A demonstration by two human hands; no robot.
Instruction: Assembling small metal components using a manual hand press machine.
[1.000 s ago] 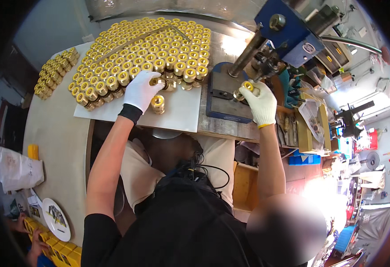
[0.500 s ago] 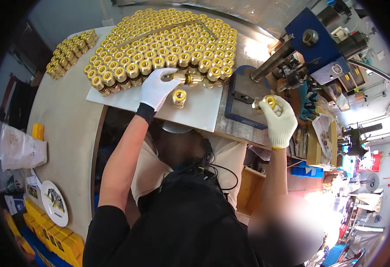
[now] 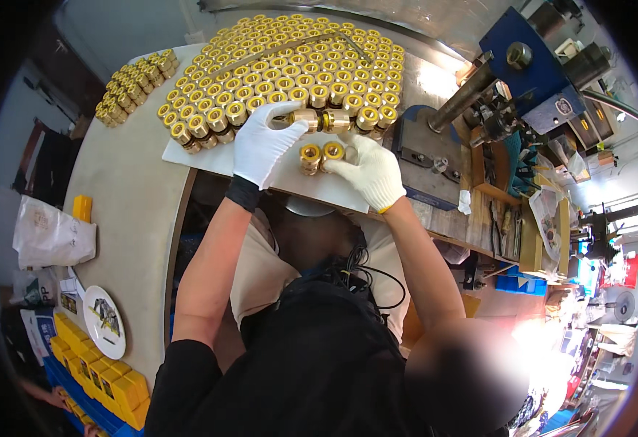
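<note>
- On tabletop (image 3: 138,191): fittings (image 3: 290,71), upright, presumably for stability.
- Around lying fitting (image 3: 305,119): left fingers (image 3: 271,113), curved; grip unclear.
- Pinching standing fitting (image 3: 332,151), presumably to steady it: right fingers (image 3: 345,170).

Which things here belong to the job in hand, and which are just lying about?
Job in hand:
left hand, sideways brass fitting
right hand, upright brass fitting
massed brass fittings
probably the blue press

Apparently lying about:
white plate
white bag
</note>
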